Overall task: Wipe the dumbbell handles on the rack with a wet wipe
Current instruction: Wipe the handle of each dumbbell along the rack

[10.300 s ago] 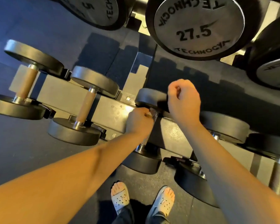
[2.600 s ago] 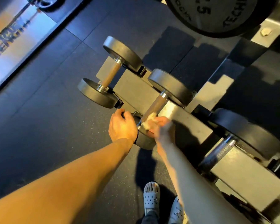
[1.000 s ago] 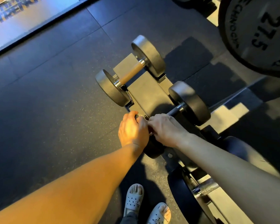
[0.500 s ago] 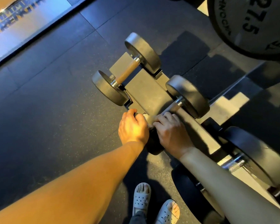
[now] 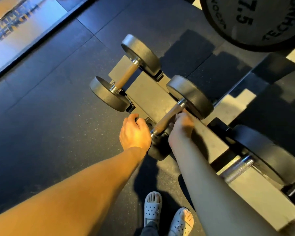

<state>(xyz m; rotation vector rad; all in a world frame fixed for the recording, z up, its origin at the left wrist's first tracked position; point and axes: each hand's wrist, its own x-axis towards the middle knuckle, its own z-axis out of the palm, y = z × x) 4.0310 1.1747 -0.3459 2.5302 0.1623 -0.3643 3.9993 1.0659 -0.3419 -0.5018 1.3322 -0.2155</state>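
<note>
The left hand (image 5: 134,133) curls its fingers over the near head of a dumbbell (image 5: 189,97) that lies in its cradle on the rack (image 5: 143,92), second from the end. The right hand (image 5: 181,128) is blurred; it sits just beside the brown handle (image 5: 167,117), fingers reaching toward its far end. Whether they hold anything I cannot tell. The end dumbbell (image 5: 126,75) lies untouched to the left. A steel-handled one (image 5: 237,169) lies to the right, partly behind the right forearm. Below, two pale sandals (image 5: 152,208) stand on the dark floor (image 5: 49,125).
</note>
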